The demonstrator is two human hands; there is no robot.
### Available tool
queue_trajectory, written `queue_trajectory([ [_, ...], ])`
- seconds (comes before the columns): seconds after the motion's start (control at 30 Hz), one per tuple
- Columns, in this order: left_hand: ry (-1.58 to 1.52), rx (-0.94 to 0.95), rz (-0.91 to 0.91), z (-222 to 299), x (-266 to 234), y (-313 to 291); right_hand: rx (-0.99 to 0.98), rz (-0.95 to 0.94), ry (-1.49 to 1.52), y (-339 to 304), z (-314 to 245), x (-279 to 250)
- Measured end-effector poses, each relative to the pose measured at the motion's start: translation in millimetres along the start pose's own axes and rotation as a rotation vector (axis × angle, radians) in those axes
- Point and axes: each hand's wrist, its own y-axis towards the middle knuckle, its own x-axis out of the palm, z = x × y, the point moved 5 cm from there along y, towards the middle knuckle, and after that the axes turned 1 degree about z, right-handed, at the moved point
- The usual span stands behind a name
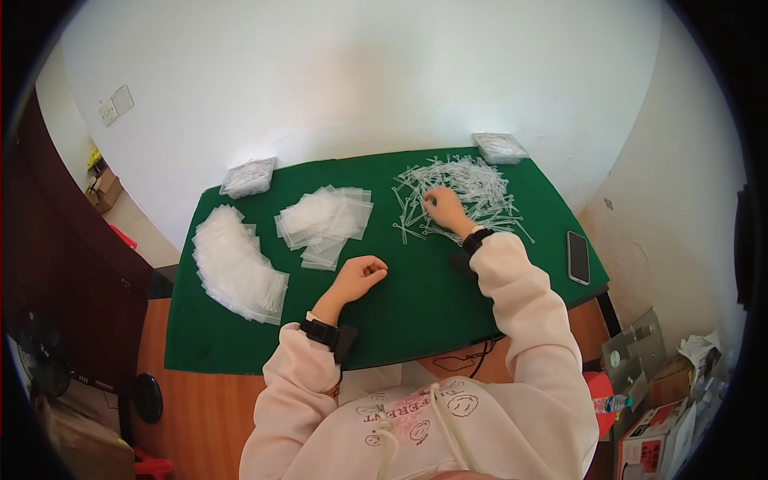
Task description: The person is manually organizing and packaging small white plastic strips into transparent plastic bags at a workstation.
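A loose heap of thin, clear plastic sticks, some with a small ring-like end, spreads over the back right of the green-covered table. My right hand is at the heap's left side, fingers bent down together among the sticks; what they pinch is too small to make out. Nearer to me, my left hand rests on the cloth with curled fingers, and whatever is in them is hidden. Beyond it lies a loose pile of clear zip bags. Farther left, a fanned row of filled-looking clear bags curves toward me.
Two clear boxes stand at the back edge, the left box and the right box. A phone lies near the right edge. White walls close off the back and right. Cartons and a bottle are on the right-hand floor.
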Motion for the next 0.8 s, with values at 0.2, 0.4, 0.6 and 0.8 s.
queue_trajectory([
  [0.2, 0.014, 0.003, 0.001, -1.5, -3.8, -3.5, 0.249, 0.058, -0.485, 17.8, -0.3, 21.5],
  [0.4, 0.003, 0.027, -0.009, -0.2, -2.8, -5.0, 0.171, -0.284, -0.429, 5.5, -31.9, 61.4],
  [0.6, 0.058, 0.045, -0.014, -0.6, -3.8, -4.0, -0.025, -0.322, -0.369, -25.1, -55.1, 63.2],
  [0.8, 0.056, 0.036, -0.015, -0.9, -3.7, -3.3, -0.366, -0.431, -0.285, -75.7, -87.2, 52.5],
])
